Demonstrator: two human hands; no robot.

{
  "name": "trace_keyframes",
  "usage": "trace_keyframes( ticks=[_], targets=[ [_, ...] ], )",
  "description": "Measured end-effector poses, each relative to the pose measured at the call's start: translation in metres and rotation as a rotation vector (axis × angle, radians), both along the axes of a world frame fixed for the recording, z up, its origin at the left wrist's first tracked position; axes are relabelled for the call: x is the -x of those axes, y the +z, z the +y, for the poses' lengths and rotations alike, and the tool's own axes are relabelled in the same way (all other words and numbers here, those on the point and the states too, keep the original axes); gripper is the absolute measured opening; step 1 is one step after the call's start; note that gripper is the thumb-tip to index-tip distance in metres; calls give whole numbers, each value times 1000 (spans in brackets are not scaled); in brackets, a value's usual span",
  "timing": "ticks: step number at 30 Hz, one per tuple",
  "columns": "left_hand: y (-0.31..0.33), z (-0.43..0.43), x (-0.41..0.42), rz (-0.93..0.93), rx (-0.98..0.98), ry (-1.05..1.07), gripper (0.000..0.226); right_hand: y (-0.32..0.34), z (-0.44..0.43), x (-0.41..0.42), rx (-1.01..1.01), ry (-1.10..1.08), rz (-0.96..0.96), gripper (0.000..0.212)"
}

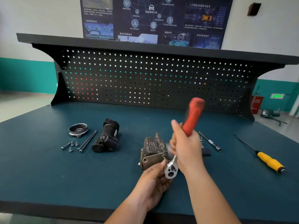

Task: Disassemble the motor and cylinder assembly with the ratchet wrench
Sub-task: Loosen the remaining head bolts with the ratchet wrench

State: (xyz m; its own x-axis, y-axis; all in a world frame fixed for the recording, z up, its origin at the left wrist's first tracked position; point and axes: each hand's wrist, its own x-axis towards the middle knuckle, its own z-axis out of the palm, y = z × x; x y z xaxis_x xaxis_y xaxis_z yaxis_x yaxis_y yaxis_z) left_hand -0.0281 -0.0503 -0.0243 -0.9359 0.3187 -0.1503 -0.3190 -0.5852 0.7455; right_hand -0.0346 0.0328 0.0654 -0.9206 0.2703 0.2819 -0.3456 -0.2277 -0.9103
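Observation:
The grimy metal cylinder assembly (152, 151) lies on the green bench mat at centre. A ratchet wrench (192, 117) with a red handle stands tilted up over it, its chrome head (171, 169) set at a bolt on the near right corner of the assembly. My right hand (186, 147) grips the lower part of the red handle. My left hand (155, 177) holds the near end of the assembly and the ratchet head, fingertips at the bolt. The black motor (106, 138) lies apart to the left.
A round metal cover (78, 129), two long bolts (88, 141) and several small screws (71, 145) lie at the left. An extension bar (210, 141) and a yellow-handled screwdriver (265, 158) lie on the right. A black pegboard (153, 78) backs the bench.

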Motion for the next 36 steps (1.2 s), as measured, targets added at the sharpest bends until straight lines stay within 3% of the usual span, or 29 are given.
trace_keyframes(
  ticks=[5,10,13,17,21,26,29,36],
  targets=[
    [-3,1,3,1,9,13,13,8,-24,4,-524,69,63,38],
    [-1,-3,0,3,11,31,18,4,-43,1,-792,106,100,40],
    [-1,-3,0,15,2,23,31,3,-39,1,-633,51,86,41],
    [-1,0,1,-22,-39,38,17,-3,-17,-2,-116,12,38,37],
    [-1,1,0,-17,-45,50,20,-14,8,-6,446,-92,27,41],
    [1,2,-1,-4,-15,45,22,-41,26,-13,935,-149,-62,43],
    [1,1,-2,-10,-19,37,22,-46,24,-14,964,-156,-46,44],
    [-1,0,1,-19,7,21,20,-18,14,-4,526,-133,32,38]
  ],
)
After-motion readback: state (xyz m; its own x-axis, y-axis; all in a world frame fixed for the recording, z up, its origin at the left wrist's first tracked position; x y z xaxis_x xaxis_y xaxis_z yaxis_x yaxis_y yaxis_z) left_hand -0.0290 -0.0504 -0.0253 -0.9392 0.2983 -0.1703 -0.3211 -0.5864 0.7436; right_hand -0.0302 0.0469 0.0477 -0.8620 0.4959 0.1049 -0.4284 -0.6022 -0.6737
